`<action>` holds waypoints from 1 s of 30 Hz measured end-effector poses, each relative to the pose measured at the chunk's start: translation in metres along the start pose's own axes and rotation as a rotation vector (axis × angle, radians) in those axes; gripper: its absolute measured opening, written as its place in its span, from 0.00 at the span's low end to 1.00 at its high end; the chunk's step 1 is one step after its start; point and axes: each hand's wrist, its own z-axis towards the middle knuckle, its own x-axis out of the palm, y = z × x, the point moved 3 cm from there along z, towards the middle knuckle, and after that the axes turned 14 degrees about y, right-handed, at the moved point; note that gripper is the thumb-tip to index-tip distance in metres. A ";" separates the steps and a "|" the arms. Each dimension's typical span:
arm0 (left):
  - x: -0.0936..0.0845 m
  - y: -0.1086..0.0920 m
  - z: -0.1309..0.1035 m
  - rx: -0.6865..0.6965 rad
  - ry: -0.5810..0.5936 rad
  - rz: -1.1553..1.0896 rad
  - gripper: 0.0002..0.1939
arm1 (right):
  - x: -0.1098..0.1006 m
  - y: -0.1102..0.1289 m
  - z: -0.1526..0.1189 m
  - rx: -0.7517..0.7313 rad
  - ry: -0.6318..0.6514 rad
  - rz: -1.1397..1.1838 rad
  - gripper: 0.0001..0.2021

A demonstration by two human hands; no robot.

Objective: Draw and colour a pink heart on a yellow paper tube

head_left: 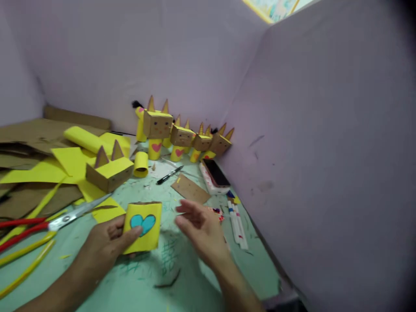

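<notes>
My left hand grips a yellow paper-covered cardboard tube that bears a blue heart. Its thumb lies across the heart's lower edge, and the fingers behind are hidden. To the right of the tube, my right hand hovers with fingers apart and nothing between them. Beyond the left hand sits a cardboard box head with a yellow top and two pointed ears. A short yellow paper roll stands beside that head.
Several cardboard animal figures line the back wall. Scissors with red handles lie at left beside yellow paper and cardboard sheets. A black pen, a cardboard piece, a phone and white markers lie farther right.
</notes>
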 end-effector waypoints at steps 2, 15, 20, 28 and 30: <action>0.000 -0.004 0.000 -0.011 -0.013 0.015 0.16 | -0.049 0.009 -0.020 -0.011 -0.225 -0.131 0.16; 0.006 -0.012 -0.004 -0.046 -0.123 0.059 0.17 | -0.173 -0.008 -0.080 0.243 -0.427 -0.717 0.10; 0.000 0.003 0.002 -0.098 -0.114 0.014 0.20 | -0.167 -0.009 -0.076 0.261 -0.344 -0.845 0.10; -0.007 0.007 0.005 -0.139 -0.040 0.101 0.26 | -0.170 -0.042 -0.047 0.378 -0.238 -0.933 0.10; -0.008 0.006 0.005 -0.109 -0.055 0.167 0.25 | -0.171 -0.048 -0.039 0.425 -0.246 -0.967 0.11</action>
